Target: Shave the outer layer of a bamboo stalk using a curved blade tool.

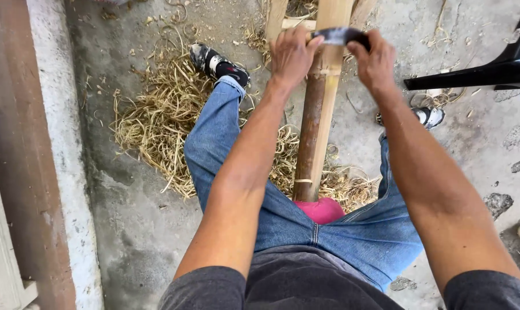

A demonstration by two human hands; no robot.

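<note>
Both arms stretch forward and down from the shoulders, nearly straight, converging on a bamboo pole (pixel 316 115) that runs between the person's knees. The left hand (pixel 291 56) curls over the left end of a dark blade (pixel 335 36), fingers bent around it and knuckles turned up, wrist slightly flexed. The right hand (pixel 374 60) closes around the blade's other end, where the handle seems to be, thumb tucked toward the pole. Both hands are clenched on the blade, which lies crosswise over the pole, touching its pale, scraped upper part.

The pole slants from the lap up to the top edge of the view; its lower stretch is darker brown, its near end resting against a pink pad (pixel 323 209) at the person's jeans (pixel 283 212). Beyond the hands, pale wooden bars (pixel 283 20) meet the pole. Curled shavings (pixel 156 126) lie heaped on the concrete floor (pixel 133 229) under the left leg, around the black shoe (pixel 219 63). A black chair leg (pixel 472 73) crosses the upper right corner of the floor.
</note>
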